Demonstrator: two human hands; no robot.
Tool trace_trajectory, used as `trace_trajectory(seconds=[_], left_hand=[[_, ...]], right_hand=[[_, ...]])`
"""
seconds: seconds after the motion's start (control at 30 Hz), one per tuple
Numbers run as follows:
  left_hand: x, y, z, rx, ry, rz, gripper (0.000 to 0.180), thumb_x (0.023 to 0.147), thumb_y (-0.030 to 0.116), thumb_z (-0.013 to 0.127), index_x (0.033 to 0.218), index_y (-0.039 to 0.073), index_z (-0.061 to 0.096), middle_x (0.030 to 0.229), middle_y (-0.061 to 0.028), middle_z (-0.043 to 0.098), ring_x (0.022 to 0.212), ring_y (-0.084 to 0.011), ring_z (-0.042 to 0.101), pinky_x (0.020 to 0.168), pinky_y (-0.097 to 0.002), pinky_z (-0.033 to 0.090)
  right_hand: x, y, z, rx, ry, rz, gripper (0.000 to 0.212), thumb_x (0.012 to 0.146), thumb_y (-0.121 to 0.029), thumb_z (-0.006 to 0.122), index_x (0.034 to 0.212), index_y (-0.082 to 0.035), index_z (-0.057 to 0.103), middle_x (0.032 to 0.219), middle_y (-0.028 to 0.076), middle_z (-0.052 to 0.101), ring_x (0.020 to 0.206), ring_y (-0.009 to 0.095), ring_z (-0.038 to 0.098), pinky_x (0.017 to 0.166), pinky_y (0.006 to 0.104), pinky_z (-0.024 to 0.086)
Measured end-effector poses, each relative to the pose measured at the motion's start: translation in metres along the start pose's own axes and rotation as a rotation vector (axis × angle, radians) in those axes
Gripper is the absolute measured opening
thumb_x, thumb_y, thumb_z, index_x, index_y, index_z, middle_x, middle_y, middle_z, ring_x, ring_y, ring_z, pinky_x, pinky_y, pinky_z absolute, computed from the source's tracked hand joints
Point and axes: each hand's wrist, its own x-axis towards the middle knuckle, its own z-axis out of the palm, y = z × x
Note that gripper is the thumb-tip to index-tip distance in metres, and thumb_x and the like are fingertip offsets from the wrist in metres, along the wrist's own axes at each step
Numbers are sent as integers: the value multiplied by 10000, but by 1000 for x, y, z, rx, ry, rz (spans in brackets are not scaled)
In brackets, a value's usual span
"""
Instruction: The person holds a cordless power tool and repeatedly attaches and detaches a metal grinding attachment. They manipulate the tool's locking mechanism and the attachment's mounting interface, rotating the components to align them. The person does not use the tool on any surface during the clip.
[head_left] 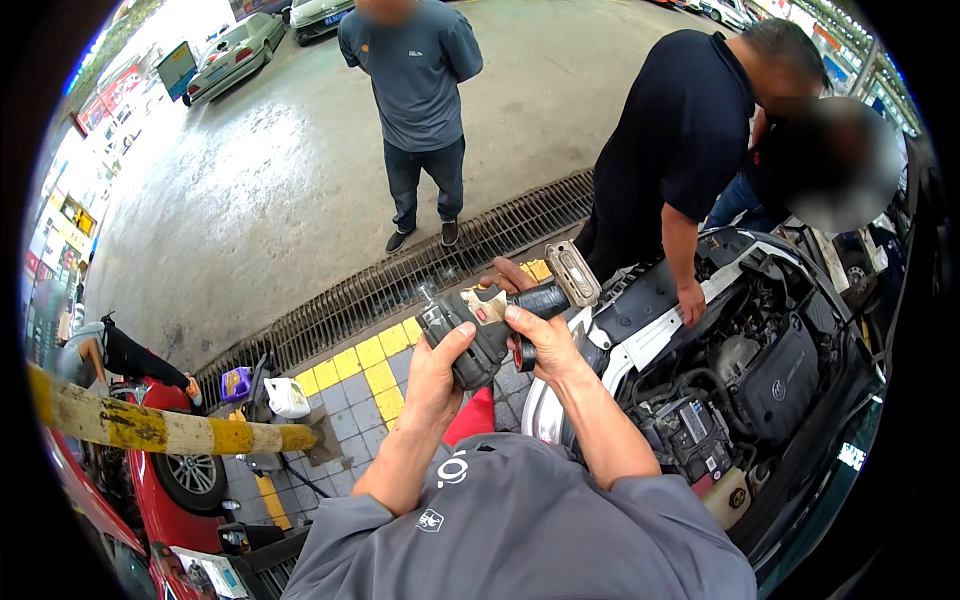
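Observation:
A worn black cordless impact wrench (482,325) lies crosswise in front of my chest. Its bulky head is at the left, and a beige, rectangular foot (573,274) ends the handle at the right. My left hand (440,365) is closed on the near side of the head, thumb on top. Around the dark handle (541,299), which looks wrapped in black tape, my right hand (543,338) is closed. Dirty fingertips show beyond the tool's far side. A black and red round piece (525,352), perhaps a tape roll, sits beneath my right hand.
A car's open engine bay (735,380) fills the right, with a person in dark clothes (665,140) leaning over it. Another person (415,90) stands ahead, beyond a drain grate (330,310). A striped yellow-white pole (170,425), red car (165,490) and white jug (287,397) are left.

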Motion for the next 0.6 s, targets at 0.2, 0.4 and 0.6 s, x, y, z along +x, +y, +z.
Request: trace_trajectory(seconds=[0.2, 0.4, 0.6], left_hand=[[-1, 2, 3, 38, -32, 24, 386, 960, 119, 696, 1309, -16, 607, 1162, -112, 724, 998, -183, 724, 871, -330, 606], [-2, -2, 1, 16, -22, 1, 397, 959, 127, 700, 1317, -16, 601, 1157, -112, 724, 996, -184, 724, 860, -325, 606], [-2, -7, 5, -1, -46, 46, 427, 951, 135, 717, 1332, -11, 591, 1196, -114, 711, 1045, -190, 711, 907, -340, 592]], right_hand=[[-1, 1, -7, 44, -76, -17, 866, 913, -261, 779, 1628, -72, 329, 1467, 97, 545, 1099, 99, 623, 665, 177, 467], [-1, -5, -3, 55, -60, -45, 755, 926, -228, 777, 1566, -84, 403, 1300, 46, 630, 1007, 73, 630, 655, 154, 472], [-2, -3, -11, 40, -48, -8, 824, 924, -248, 779, 1600, -43, 356, 1309, 60, 625, 986, 82, 624, 674, 186, 486]])
